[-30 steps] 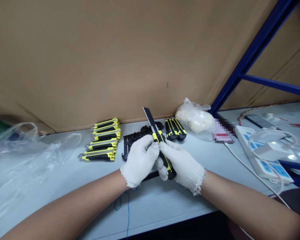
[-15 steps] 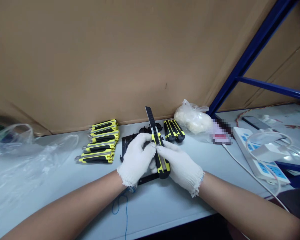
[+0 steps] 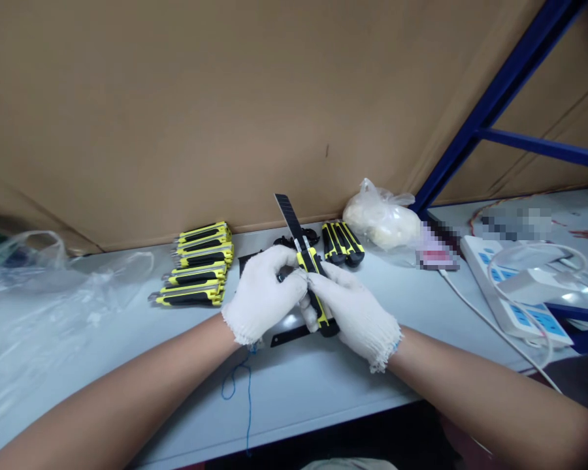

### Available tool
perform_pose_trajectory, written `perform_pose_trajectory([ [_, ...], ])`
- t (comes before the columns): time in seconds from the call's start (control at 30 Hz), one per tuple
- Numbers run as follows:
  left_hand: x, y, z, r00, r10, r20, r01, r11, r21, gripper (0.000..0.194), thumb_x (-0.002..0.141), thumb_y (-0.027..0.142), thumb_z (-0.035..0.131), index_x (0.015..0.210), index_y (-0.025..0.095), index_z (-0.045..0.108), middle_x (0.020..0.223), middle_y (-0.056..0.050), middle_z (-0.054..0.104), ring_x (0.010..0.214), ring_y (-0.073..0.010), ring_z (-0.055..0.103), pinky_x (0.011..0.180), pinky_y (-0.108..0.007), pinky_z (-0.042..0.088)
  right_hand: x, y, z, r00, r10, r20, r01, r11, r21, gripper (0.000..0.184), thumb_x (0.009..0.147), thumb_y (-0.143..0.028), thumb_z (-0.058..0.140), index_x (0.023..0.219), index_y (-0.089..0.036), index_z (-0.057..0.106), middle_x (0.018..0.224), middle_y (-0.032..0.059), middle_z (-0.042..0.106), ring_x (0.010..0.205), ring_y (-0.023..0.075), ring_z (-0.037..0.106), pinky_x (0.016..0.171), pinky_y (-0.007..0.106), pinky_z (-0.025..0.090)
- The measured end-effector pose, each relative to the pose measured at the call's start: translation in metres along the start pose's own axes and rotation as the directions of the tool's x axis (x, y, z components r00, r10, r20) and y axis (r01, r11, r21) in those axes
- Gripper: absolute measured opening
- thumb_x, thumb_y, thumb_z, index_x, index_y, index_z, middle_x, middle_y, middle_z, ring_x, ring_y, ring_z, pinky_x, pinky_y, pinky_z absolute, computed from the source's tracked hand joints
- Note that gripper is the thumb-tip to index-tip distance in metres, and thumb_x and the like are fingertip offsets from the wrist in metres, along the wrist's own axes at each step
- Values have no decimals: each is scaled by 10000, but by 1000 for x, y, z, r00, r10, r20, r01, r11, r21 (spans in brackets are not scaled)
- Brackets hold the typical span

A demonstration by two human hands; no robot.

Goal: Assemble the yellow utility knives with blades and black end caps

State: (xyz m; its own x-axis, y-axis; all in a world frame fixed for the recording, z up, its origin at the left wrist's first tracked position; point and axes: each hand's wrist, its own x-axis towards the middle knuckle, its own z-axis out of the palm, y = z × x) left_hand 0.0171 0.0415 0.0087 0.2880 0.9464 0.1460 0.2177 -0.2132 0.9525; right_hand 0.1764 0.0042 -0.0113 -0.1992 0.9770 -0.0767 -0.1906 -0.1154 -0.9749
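Yellow utility knife (image 3: 310, 267) clamped in both hands, blade out!

And look at this: the left hand (image 3: 262, 297) and right hand (image 3: 355, 316), both in white knit gloves, are together, clamped on the handle above the worktop (image 3: 294, 391), with the dark blade pointing up and away. Beneath them lies a black plastic frame (image 3: 287, 336). Off to the left, a stack of matching knives (image 3: 198, 264)! To the right, a smaller bunch (image 3: 342, 243), then a plastic bag (image 3: 382, 222) of something pale. Farther right sits a white power strip (image 3: 504, 287), and far left, clear plastic sheeting (image 3: 29, 307).
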Motion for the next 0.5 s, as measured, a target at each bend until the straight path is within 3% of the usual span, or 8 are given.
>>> perform_pose_trajectory([
  [0.1, 4, -2, -4, 995, 102, 16, -103, 971, 215, 143, 819, 138, 596, 831, 213, 716, 728, 2, 725, 656, -180, 665, 688, -317, 534, -2, -3, 0, 998, -58, 7, 58, 998, -34, 102, 963, -299, 654, 927, -221, 599, 745, -21, 628, 600, 135, 579, 582, 282, 496],
  [0.23, 6, -5, -8, 990, 137, 38, -142, 961, 238, 144, 872, 166, 577, 852, 206, 714, 705, 11, 714, 613, -156, 653, 660, -298, 518, -2, -2, -2, 999, -40, 24, 40, 999, 8, 74, 915, -268, 681, 951, -220, 636, 821, 0, 661, 657, 151, 614, 607, 291, 514],
  [0.33, 6, -5, -9, 991, 120, 52, -129, 965, 229, 142, 878, 170, 571, 846, 213, 703, 645, 20, 688, 576, -163, 664, 633, -302, 523, 1, 5, -6, 998, 8, 69, -15, 994, 110, 155, 939, -372, 728, 979, -229, 686, 851, 24, 699, 673, 174, 657, 621, 312, 546],
  [0.5, 4, -5, -2, 992, 35, 118, -55, 985, 164, 143, 885, 164, 536, 916, 230, 659, 594, 32, 669, 534, -190, 674, 600, -322, 540, 9, 20, -10, 982, 188, 34, -191, 951, 242, 495, 938, -717, 681, 1065, -240, 721, 779, 39, 705, 594, 205, 671, 573, 370, 593],
])
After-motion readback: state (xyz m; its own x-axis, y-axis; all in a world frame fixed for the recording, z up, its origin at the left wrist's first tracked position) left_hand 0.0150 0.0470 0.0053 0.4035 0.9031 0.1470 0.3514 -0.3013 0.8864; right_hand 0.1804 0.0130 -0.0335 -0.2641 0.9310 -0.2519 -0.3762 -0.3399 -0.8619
